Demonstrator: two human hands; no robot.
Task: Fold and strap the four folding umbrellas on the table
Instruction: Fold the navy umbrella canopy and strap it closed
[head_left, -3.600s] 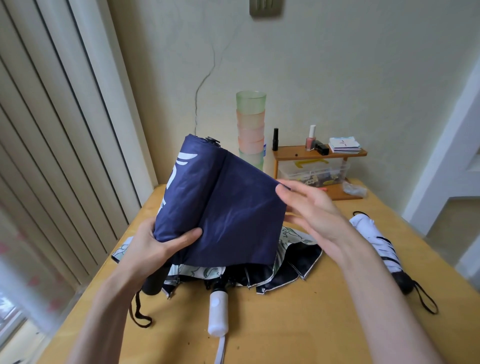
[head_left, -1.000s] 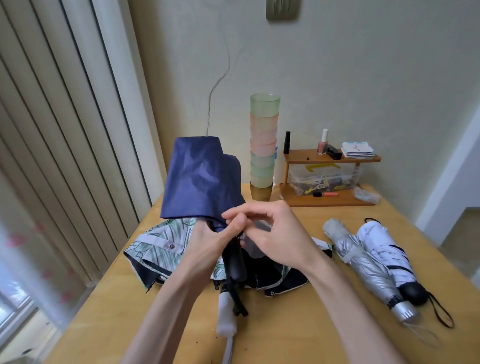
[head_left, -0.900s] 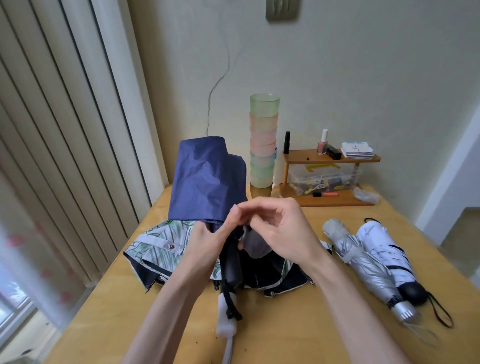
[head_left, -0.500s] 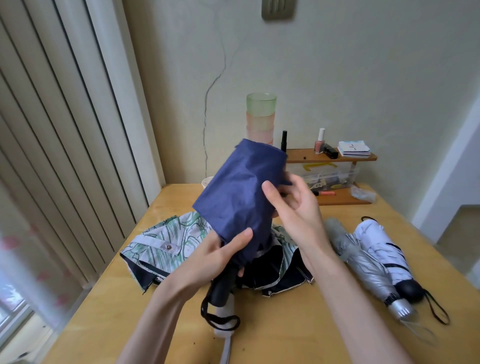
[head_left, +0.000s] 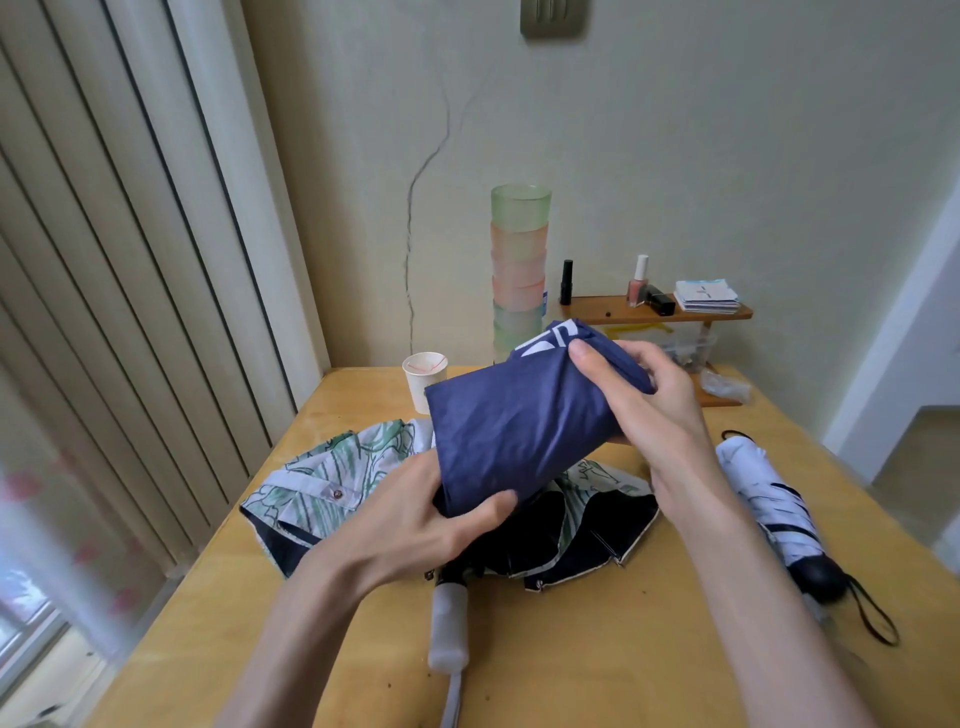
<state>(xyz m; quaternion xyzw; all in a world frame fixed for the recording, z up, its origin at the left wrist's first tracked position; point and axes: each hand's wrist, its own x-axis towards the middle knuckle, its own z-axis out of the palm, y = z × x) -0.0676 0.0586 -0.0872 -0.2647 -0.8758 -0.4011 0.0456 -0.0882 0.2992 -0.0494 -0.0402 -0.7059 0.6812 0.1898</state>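
navy-blue soft fabric folding umbrella (head_left: 519, 426) is hovering above the wooden table (head_left: 597, 649), left hand (head_left: 415, 525) gripping its lower end, right hand (head_left: 634, 395) clutching the top; cloth looks light, slippery, so gripping around the bundled canopy seems best.

- yellow wooden surface (head_left: 649, 649), reaching back to the pale wall;
- unfolded white fabric umbrella with green leaf print (head_left: 332, 467), sprawled mid-surface; its white cylindrical handle (head_left: 449, 629) points toward the near edge;
- folded white umbrella with black stripes (head_left: 763, 493), lying at the right, black handle nearest;
- white paper cup (head_left: 425, 379), upright at the far left;
- tall stack of translucent green and pink plastic cups (head_left: 519, 270), beside a small brown wooden rack (head_left: 660, 310) at the far edge.
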